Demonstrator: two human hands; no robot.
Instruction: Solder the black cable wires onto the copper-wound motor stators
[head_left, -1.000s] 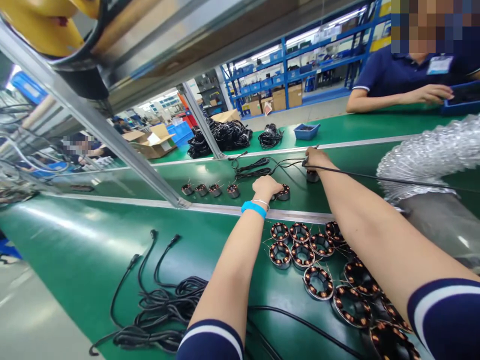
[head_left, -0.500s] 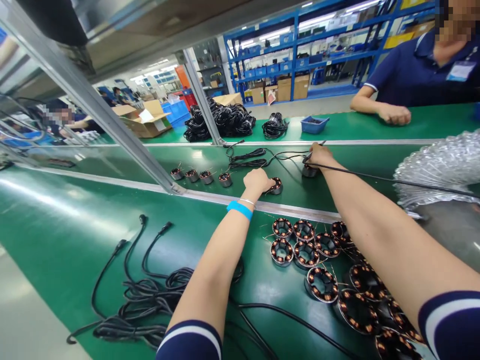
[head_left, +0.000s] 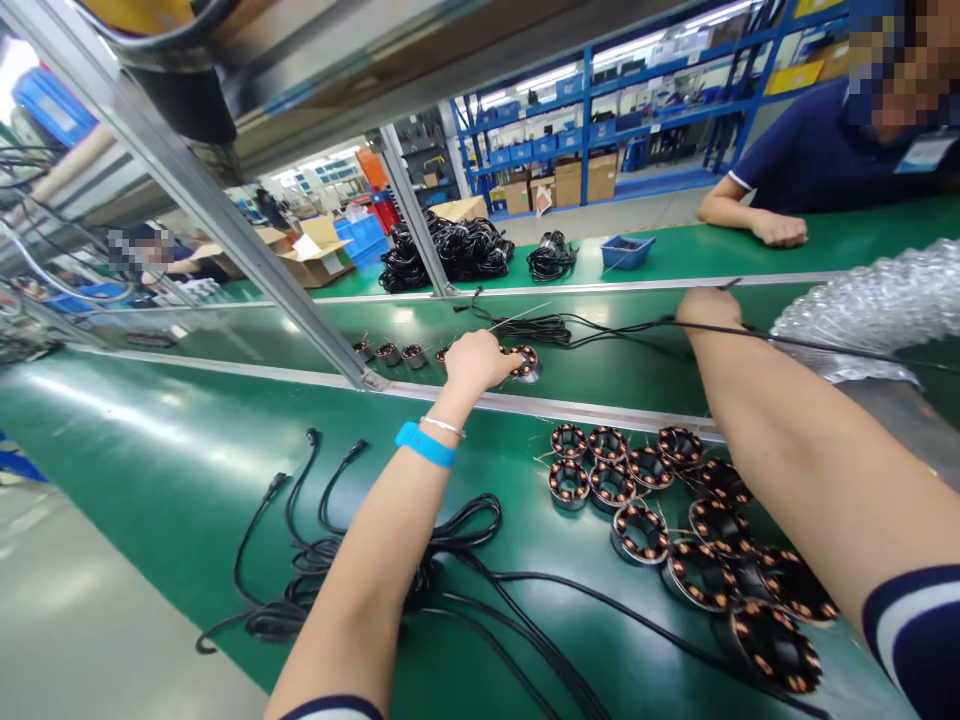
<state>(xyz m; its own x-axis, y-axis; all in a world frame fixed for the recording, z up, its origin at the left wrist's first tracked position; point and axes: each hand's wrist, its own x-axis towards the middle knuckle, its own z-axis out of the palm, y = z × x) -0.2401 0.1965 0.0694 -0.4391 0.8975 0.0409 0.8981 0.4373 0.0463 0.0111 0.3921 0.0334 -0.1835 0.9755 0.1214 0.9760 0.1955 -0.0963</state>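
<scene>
My left hand (head_left: 478, 360), with a blue band at the wrist, grips the near side of a copper-wound motor stator (head_left: 526, 364) on the green middle strip. Left of it stands a row of similar stators (head_left: 413, 356), the last partly hidden by my hand. My right hand (head_left: 709, 306) is closed farther right, its fingers mostly hidden. A dark pointed tip (head_left: 729, 284) shows just beyond it, and a black cord (head_left: 810, 341) crosses its wrist. What it holds I cannot make out. A bundled black cable (head_left: 534, 328) lies behind the left hand.
Several stators (head_left: 639, 534) sit on the near bench beneath my right forearm. Black cables (head_left: 465, 540) spread around my left forearm. A metal post (head_left: 300, 290) rises at left; a foil duct (head_left: 870, 305) stands right. Across the bench are a blue tray (head_left: 627, 252) and a co-worker's hand (head_left: 780, 230).
My left hand has shifted left with the stator toward the row. My right hand has moved right, and the stator that was beneath it is out of sight. The view has turned slightly.
</scene>
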